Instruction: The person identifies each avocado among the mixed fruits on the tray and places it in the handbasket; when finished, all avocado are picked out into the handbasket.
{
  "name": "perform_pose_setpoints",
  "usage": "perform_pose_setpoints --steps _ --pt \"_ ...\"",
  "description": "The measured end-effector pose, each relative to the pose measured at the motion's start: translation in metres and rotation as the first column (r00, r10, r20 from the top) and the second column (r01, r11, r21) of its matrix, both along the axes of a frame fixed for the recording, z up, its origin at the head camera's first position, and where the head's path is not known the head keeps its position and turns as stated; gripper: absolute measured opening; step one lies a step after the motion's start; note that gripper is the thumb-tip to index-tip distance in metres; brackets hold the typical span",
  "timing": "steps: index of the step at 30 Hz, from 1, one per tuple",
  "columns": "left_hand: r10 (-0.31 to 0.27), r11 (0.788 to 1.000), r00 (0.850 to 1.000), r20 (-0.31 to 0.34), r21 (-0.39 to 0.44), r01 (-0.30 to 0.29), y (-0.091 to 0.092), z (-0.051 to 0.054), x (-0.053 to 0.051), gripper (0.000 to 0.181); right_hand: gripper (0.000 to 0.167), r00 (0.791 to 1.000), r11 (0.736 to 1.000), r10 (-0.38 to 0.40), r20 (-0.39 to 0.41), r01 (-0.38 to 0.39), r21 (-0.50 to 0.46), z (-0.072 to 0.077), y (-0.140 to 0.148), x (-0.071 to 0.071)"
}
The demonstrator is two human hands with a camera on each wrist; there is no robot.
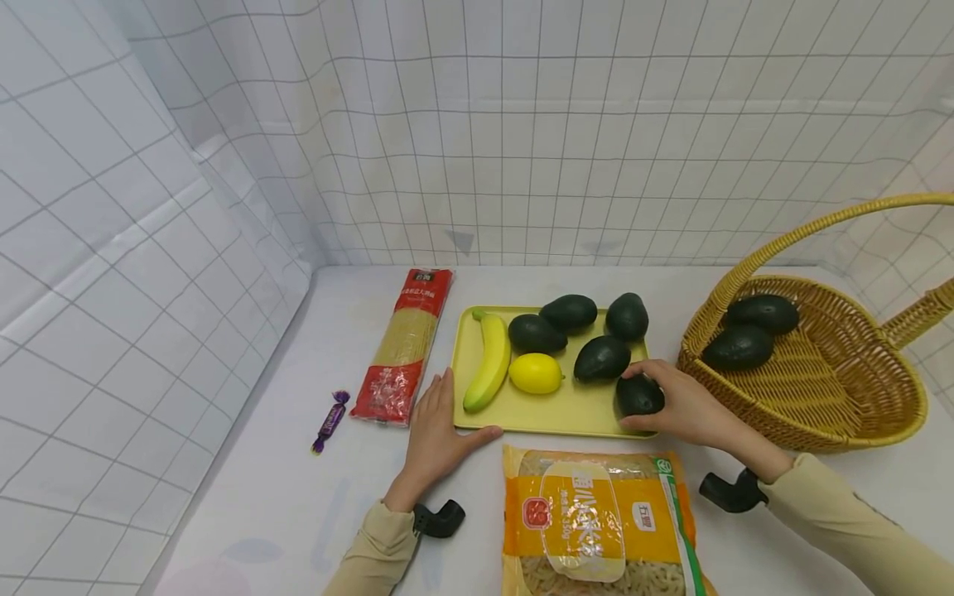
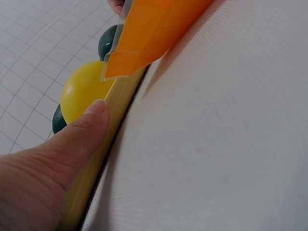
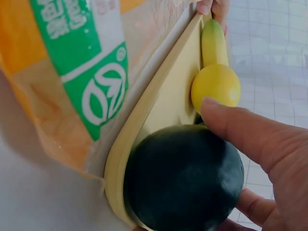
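My right hand (image 1: 689, 404) grips a dark green avocado (image 1: 638, 396) at the near right corner of the yellow tray (image 1: 551, 420). The right wrist view shows this avocado (image 3: 185, 178) large, thumb and fingers around it. My left hand (image 1: 436, 443) lies at the tray's near left corner, fingers straight along its side. In the left wrist view the left thumb (image 2: 79, 137) touches the tray's rim (image 2: 127, 91). A banana (image 1: 489, 362), a lemon (image 1: 536, 373) and several other avocados (image 1: 602, 358) lie on the tray.
A wicker basket (image 1: 812, 414) with a tall handle stands on the right, holding two avocados (image 1: 739, 348). An orange pasta bag (image 1: 596, 521) lies in front of the tray. Left of it are a red spaghetti packet (image 1: 405, 348) and a purple wrapped candy (image 1: 330, 422).
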State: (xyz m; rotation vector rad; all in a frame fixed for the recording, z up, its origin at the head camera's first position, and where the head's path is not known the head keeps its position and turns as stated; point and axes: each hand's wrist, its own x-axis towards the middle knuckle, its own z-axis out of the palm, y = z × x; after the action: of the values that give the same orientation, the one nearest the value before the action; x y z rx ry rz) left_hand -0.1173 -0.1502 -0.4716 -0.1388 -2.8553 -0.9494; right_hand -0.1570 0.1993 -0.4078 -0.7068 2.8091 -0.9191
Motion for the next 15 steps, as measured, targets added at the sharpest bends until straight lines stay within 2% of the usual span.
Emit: perform_pose_setpoints --steps 7,15 --pt "0.007 1.000 1.000 0.008 -0.006 -0.007 -0.0007 -0.0011 -0.0007 0.114 0.067 1.000 1.000 0.004 0.009 -0.004 -0.004 -0.0011 0.0014 0.0008" --pt "0.005 1.000 1.000 0.007 -0.004 -0.005 -0.0007 -0.0020 -0.0004 0.114 0.058 0.997 0.997 0.079 0.000 -0.079 0.025 -0.0005 -0.0011 0.0018"
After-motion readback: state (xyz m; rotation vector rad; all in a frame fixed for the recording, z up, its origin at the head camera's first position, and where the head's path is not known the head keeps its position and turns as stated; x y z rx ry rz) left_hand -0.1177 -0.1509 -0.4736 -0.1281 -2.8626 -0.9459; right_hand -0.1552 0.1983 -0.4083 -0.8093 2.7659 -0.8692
